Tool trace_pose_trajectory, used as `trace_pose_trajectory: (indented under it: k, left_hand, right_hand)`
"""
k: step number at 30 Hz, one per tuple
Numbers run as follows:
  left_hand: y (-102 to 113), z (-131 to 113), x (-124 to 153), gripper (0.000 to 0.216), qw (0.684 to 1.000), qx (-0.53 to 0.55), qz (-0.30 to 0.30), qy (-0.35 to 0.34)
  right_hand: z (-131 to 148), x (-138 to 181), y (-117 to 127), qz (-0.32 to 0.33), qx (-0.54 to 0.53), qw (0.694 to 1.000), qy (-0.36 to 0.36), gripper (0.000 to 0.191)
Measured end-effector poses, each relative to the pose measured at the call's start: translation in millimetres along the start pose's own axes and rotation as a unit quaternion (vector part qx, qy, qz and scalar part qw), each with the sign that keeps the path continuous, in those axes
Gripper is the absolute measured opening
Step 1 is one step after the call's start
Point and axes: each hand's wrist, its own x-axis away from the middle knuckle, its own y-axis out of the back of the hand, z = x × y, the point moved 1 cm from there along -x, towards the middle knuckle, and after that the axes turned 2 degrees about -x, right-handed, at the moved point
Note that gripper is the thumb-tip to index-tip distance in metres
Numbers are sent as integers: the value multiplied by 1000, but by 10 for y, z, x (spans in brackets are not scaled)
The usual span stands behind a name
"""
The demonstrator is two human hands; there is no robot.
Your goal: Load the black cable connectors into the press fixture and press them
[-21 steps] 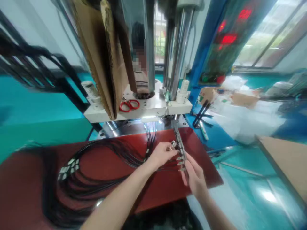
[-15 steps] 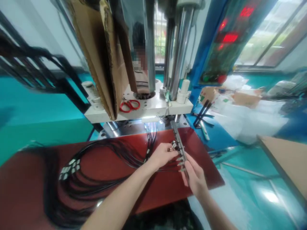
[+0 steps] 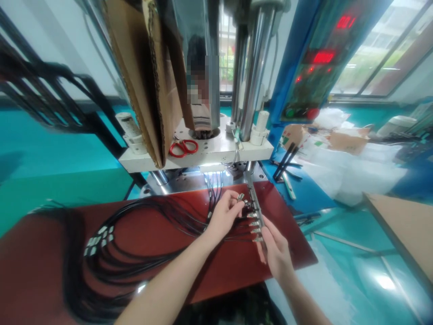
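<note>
**Both hands at the metal strip on the red surface**

Take the metal strip [image 3: 256, 212] as your landmark: it lies on the red surface [image 3: 152, 234], running from the base of the press [image 3: 203, 153] toward you. Your left hand [image 3: 223, 215] sits just left of the strip, fingers pinched together on a small metal connector [image 3: 240, 197] at the end of a black cable [image 3: 189, 216], held close to the strip's far end. Your right hand [image 3: 275, 250] rests at the strip's near end, fingers closed lightly along its edge, touching it. Several more connectors stick out from the strip's left side in a row, their cables trailing left. Far left of the strip, the cable bundle [image 3: 101, 257] loops across the surface. Beyond the strip, red scissors [image 3: 183, 148] lie on the press's white plate. Another person stands behind the press.
</note>
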Motion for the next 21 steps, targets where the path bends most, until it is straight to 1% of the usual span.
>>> trace_pose_trajectory:
  k: [2,3,5,7,9,12,15,16,18,21]
  left_hand:
    - [12,4,-1,15,1000,-24,-12,-9]
    - [21,6,-6,19,999,-38,-9,-6]
    - [39,4,-21,25,998,-60,13,13]
    - [53,-15,-28,26,995,-94,31,22]
    - [50,-54,-13,23,988,-148,34,6]
    - [19,-116,46,18,969,-245,12,-40]
    - [-14,-149,87,22,947,-310,-9,-80]
    - [-20,-149,85,25,947,-312,-5,-78]
    - [-25,-128,55,29,960,-275,33,-34]
    - [-25,-81,-16,28,982,-152,101,52]
  right_hand:
    - [-21,2,10,0,-9,1000,1,47]
    - [-33,2,16,2,-12,1000,3,48]
    - [-52,1,26,7,-17,1000,6,49]
    - [-57,0,29,8,-20,1000,3,49]
    - [-48,0,24,6,-22,1000,0,49]
    - [-33,3,17,2,-24,1000,1,48]
    - [-42,13,27,0,-23,1000,4,48]
    - [-50,17,32,0,-22,1000,4,49]
    - [-66,24,43,6,-20,1000,3,49]
    - [-79,25,50,17,-16,1000,-3,50]
